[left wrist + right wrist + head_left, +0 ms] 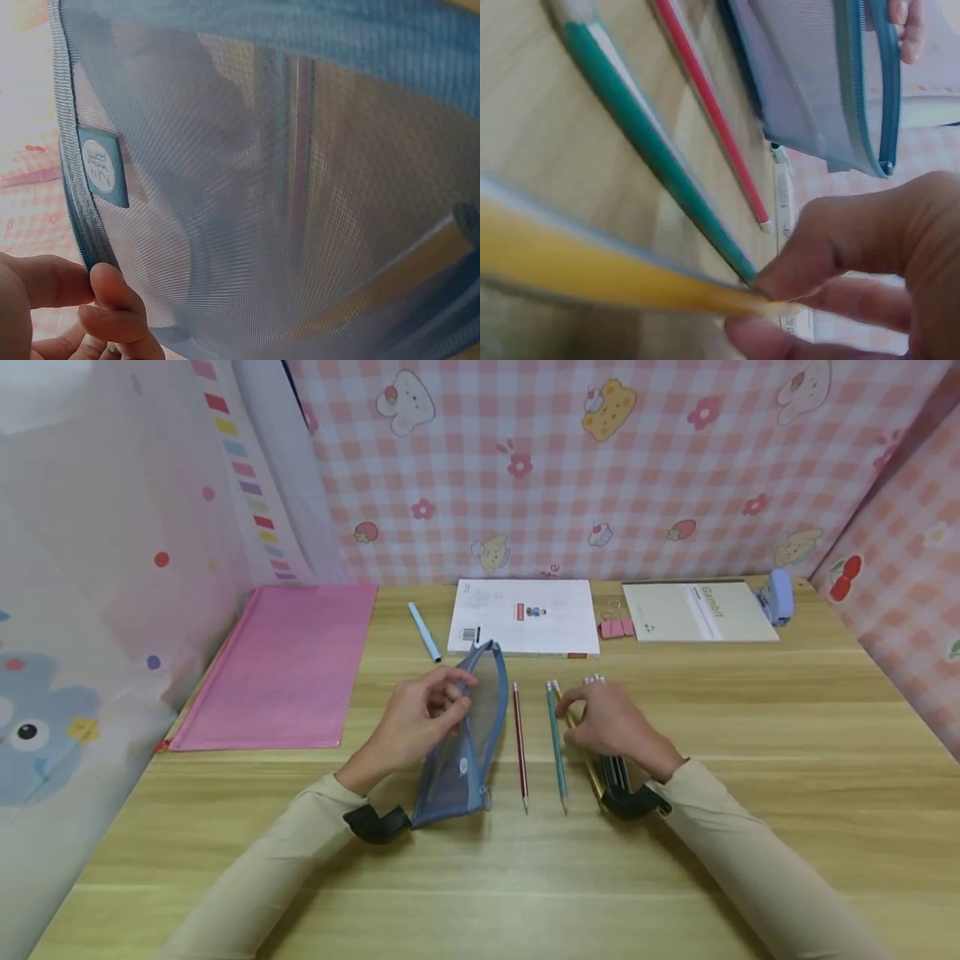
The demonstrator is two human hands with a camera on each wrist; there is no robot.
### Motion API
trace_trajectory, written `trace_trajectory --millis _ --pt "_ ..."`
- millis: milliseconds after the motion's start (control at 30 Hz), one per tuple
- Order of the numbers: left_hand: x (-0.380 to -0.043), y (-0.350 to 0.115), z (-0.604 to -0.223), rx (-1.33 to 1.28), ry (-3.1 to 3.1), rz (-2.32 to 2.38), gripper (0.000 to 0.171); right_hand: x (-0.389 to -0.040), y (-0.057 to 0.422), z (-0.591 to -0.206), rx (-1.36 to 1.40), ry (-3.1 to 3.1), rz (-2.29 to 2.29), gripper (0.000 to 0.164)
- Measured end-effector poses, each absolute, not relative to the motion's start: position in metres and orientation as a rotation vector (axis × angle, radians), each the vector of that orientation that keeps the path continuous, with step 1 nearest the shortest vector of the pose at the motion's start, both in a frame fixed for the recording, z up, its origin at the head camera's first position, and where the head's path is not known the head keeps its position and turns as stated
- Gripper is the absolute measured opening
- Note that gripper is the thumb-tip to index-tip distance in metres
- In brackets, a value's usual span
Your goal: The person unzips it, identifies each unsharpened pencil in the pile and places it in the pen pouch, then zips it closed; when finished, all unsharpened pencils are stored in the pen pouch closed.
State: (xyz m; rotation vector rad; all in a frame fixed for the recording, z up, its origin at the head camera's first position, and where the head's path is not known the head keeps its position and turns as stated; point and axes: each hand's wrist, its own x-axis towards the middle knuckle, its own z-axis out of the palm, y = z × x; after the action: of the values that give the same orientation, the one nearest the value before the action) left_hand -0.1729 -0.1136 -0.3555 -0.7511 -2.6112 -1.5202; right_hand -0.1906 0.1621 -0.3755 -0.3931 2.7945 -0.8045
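1. My right grip point(611, 718) pinches the yellow pencil point(592, 266) near its far end, its length pointing toward me.
2. Leftward, past green pencil point(557, 752) and red pencil point(521, 747), my nearer left grip point(414, 714) pinches the pouch point(450, 789).

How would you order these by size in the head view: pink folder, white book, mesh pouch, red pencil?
1. Pink folder
2. White book and mesh pouch: too similar to rank; the pouch is nearer
3. Red pencil
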Motion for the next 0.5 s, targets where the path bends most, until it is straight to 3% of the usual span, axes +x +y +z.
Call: trace_trajectory --millis 500 --pt "-0.174 -0.109 -0.357 -0.762 -2.599 -1.542 0.024 -0.196 0.136 -0.340 -0.449 2.490 -1.708 0.052"
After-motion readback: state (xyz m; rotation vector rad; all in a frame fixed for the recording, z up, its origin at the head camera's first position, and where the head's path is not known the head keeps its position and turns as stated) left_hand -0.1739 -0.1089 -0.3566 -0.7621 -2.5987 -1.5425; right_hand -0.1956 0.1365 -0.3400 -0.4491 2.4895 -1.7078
